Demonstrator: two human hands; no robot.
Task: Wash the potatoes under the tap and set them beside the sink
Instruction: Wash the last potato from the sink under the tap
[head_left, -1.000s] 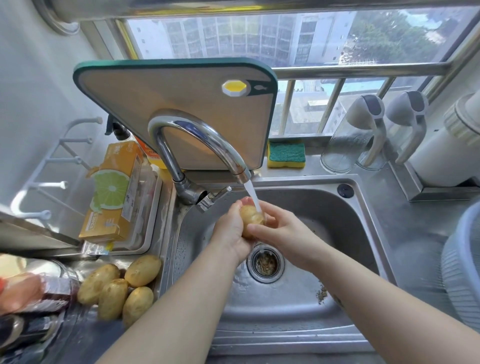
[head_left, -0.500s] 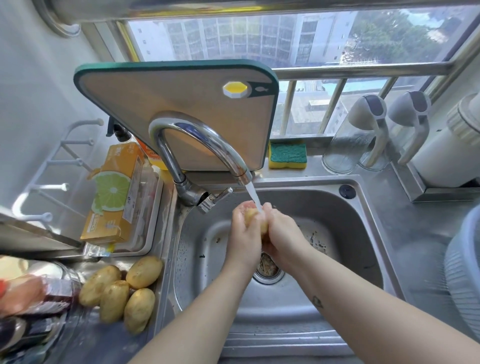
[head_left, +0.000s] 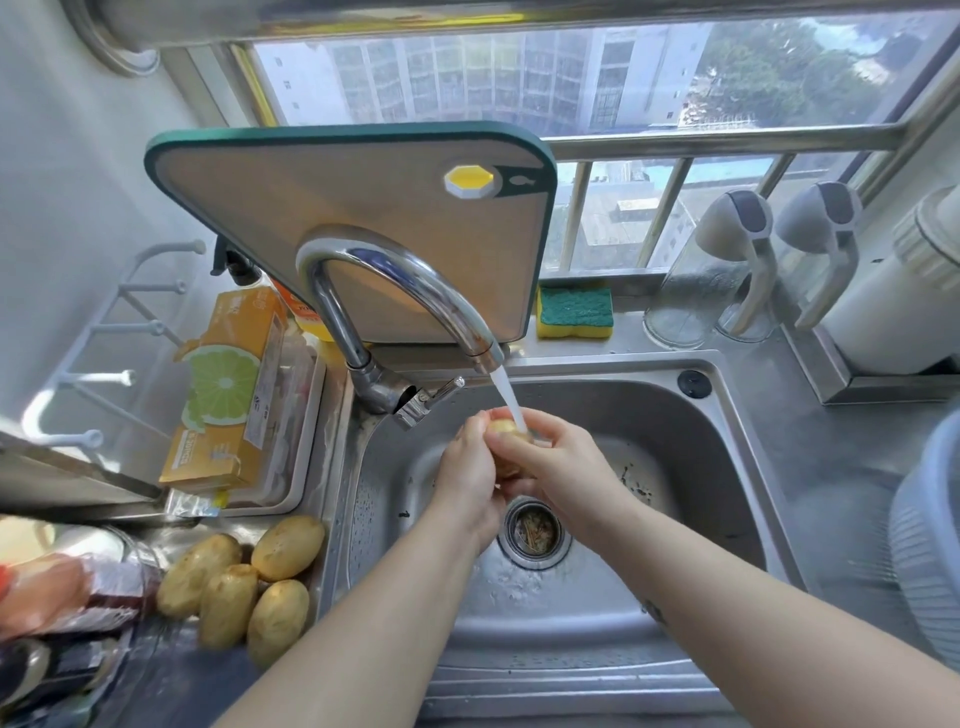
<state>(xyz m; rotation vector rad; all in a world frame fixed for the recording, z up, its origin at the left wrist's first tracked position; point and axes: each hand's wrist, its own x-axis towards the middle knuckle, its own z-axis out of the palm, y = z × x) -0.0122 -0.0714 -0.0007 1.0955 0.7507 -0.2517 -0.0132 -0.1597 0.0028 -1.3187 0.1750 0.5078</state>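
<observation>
A yellowish potato (head_left: 505, 434) is clasped between my left hand (head_left: 470, 475) and my right hand (head_left: 558, 462) over the steel sink (head_left: 691, 467), mostly hidden by the fingers. Water runs from the curved chrome tap (head_left: 395, 280) onto its top. Several more potatoes (head_left: 249, 582) lie in a cluster on the wet counter left of the sink. The drain strainer (head_left: 535, 530) sits just below my hands.
A green-edged cutting board (head_left: 363, 218) leans behind the tap. An orange box (head_left: 228, 395) lies in a tray at the left. A sponge (head_left: 574, 310) and two clear jugs (head_left: 711, 280) stand on the back ledge. A grey basket (head_left: 930, 545) sits at the right.
My hands have shifted around the potato, turning it under the stream; the right hand now covers it from the right and the left from below-left. The potatoes on the counter have not moved.
</observation>
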